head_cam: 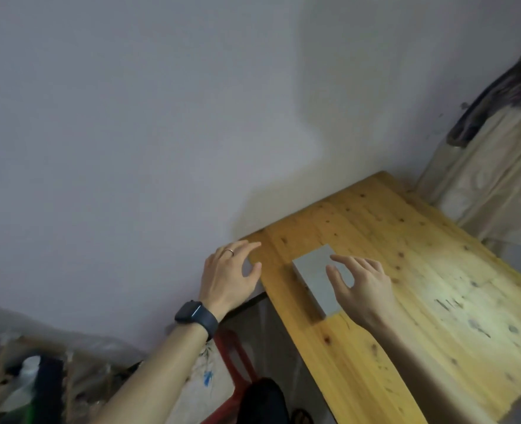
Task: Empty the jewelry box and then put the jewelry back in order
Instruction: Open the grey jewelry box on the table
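A grey rectangular jewelry box point(314, 270), lid closed, lies on the wooden table point(421, 286) near its left edge. My right hand point(360, 283) hovers over the box's right side with fingers spread and relaxed; whether the fingertips touch the lid is unclear. My left hand point(230, 273), with a ring and a dark watch on the wrist, is open at the table's left corner, apart from the box and holding nothing. No jewelry is visible.
A plain grey wall point(161, 133) rises behind the table. Draped cloth point(495, 166) hangs at the right. A red stool point(234, 359) stands below the table's left edge. Cluttered shelving under plastic point(32, 377) sits at the lower left.
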Demonstrator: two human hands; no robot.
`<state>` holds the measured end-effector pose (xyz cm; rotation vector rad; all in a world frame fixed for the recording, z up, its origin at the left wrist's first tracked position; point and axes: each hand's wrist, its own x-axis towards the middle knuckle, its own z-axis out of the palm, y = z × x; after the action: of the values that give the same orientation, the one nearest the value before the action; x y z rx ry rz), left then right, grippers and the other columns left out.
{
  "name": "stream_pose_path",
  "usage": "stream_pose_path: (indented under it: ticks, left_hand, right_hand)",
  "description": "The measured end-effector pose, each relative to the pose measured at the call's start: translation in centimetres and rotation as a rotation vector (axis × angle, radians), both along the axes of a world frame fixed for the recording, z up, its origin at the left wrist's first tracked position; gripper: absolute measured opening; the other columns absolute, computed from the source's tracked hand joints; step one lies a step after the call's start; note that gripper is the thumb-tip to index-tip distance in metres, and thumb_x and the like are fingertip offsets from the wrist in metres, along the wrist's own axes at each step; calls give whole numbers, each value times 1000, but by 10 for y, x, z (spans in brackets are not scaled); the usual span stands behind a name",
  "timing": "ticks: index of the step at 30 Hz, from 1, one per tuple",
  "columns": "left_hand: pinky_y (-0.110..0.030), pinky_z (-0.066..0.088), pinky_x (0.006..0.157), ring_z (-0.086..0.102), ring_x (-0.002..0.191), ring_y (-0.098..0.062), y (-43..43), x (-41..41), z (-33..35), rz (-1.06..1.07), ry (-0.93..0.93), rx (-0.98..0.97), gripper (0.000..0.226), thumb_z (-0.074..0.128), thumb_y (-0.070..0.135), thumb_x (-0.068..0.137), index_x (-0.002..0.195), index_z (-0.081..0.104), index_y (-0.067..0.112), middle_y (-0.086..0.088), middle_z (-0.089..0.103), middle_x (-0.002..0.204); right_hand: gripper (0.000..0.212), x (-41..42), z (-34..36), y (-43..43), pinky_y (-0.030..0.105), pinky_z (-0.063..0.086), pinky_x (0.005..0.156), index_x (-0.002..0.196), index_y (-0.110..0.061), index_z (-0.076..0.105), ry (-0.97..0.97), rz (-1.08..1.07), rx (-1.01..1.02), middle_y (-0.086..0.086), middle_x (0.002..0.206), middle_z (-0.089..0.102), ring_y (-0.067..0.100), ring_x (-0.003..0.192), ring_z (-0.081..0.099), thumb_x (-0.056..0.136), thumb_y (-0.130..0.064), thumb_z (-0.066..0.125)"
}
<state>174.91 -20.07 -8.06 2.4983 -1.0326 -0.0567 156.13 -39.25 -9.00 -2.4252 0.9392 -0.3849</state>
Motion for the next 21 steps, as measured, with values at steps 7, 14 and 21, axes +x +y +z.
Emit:
stream_pose_path:
  ticks: [7, 14, 21]
  left_hand:
    - [-32, 30, 111, 41, 134, -12, -73, 53, -26, -160, 44, 95, 44, 53, 45, 95, 138, 51, 41, 12, 51, 143]
    - [-36, 34, 110, 38, 135, -10, -177, 101, -82, -477, 154, 238, 45, 50, 45, 95, 140, 47, 42, 13, 47, 145]
    - [-35, 34, 112, 35, 137, -12, -236, 136, -139, -849, 236, 446, 45, 48, 44, 97, 142, 44, 41, 12, 42, 149]
  right_hand:
    - [42, 16, -42, -32, 40, 39, 106, 129, -36, 62, 25, -130, 135, -12, 133, 63, 17, 133, 42, 98, -57, 45]
    - [42, 53, -89, -52, 37, 39, 107, 131, -39, 60, 110, -351, 238, -16, 133, 60, 13, 133, 40, 98, -59, 42]
    - [41, 83, -129, -42, 34, 39, 106, 132, -34, 61, 252, -603, 319, -13, 132, 62, 16, 131, 44, 99, -53, 47]
